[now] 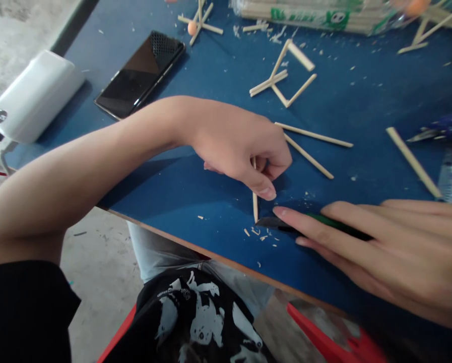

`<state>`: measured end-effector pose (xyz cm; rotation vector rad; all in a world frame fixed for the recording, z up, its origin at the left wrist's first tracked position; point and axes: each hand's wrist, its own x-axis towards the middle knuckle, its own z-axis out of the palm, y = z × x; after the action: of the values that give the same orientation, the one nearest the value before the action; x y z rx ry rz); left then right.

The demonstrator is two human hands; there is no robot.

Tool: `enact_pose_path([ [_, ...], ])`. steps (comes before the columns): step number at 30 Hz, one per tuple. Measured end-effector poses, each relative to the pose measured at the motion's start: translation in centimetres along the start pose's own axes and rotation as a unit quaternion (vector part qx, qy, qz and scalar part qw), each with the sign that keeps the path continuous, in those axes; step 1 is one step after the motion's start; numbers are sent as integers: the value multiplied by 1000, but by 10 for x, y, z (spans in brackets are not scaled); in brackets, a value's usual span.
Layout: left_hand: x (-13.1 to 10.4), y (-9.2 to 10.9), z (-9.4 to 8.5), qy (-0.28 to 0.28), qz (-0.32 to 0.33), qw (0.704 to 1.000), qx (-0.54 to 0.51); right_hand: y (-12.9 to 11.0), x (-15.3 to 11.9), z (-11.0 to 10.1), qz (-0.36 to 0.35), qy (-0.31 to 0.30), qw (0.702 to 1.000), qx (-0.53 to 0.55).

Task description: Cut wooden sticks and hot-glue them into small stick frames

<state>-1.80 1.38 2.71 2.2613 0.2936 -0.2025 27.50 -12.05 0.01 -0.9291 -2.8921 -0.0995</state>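
My left hand [244,146] is curled round a thin wooden stick [255,205], whose lower end points down at the blue table [165,201]. From the right, my right hand [384,247] holds a utility knife [339,226] with a green and black handle. The dark blade lies at the stick's lower tip, over small wood shavings [262,237]. Two loose sticks [320,136] fan out to the right of my left hand.
A black phone [140,73] and a white power bank [35,96] lie at the left. Farther back are joined stick pieces [280,91], an orange ball [191,27] and a plastic pack of sticks [309,15]. Another stick [413,161] lies at the right.
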Motion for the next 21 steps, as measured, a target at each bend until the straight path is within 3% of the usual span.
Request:
enact_pose_path([
  [6, 0, 0, 2, 2, -8, 1000, 9, 13, 4, 0, -9, -40, 999, -23],
  [13, 0, -1, 0, 8, -3, 1000, 24, 5, 6, 5, -6, 10, 998, -58],
  [21, 1, -1, 1, 0, -2, 1000, 21, 3, 8, 0, -12, -8, 998, -57],
])
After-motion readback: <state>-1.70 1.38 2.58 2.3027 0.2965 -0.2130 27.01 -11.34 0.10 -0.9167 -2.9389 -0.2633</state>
